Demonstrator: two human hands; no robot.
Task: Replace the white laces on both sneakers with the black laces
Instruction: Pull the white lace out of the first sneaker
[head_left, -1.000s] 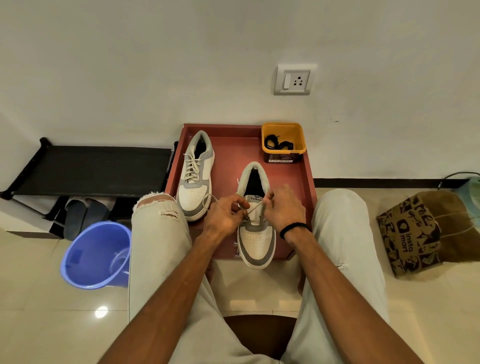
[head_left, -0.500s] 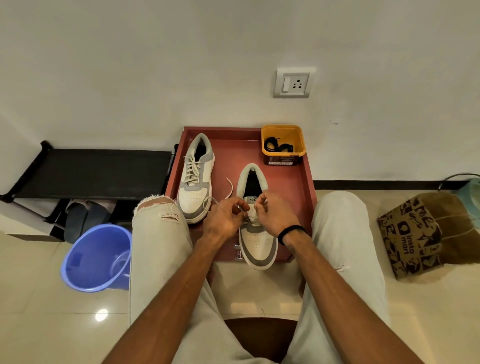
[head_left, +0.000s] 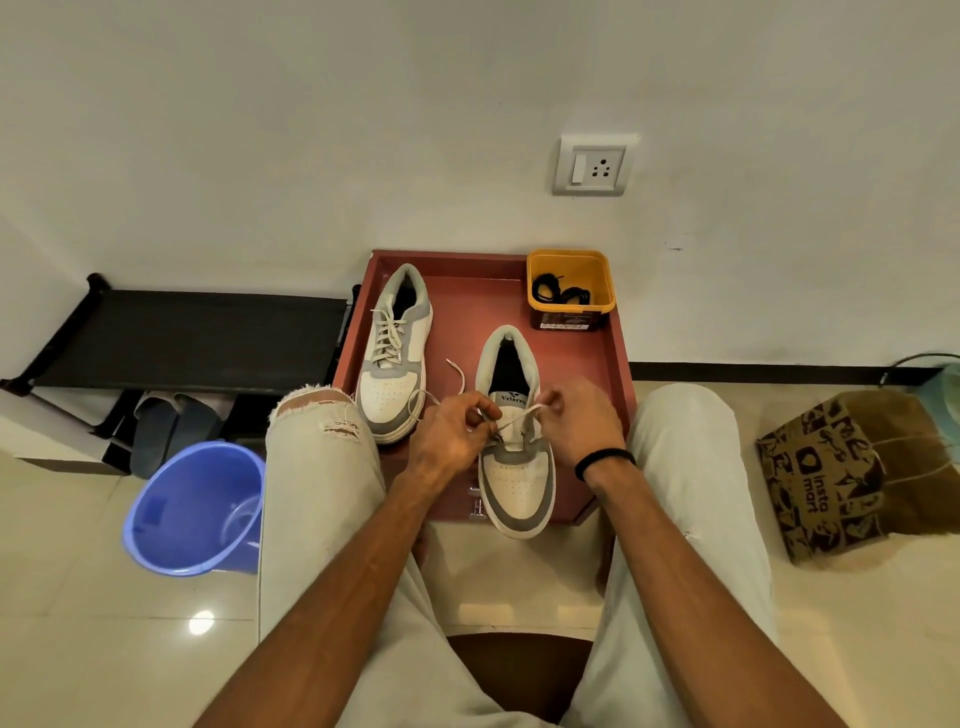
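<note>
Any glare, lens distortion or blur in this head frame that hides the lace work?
Head view: a small glare spot on the glossy cream floor tiles, clear of the work; wide-angle bending curves the black skirting strip; even indoor light, soft shadows; the white lace between the hands is thin but sharp enough.

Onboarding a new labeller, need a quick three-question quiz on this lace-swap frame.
1. True or false: the far sneaker is fully laced in white.
2. The black laces lie in: A) blue bucket B) yellow tub C) paper bag
3. What do both hands pinch?

Key:
1. True.
2. B.
3. The white lace of the near sneaker, left hand and right hand.
</note>
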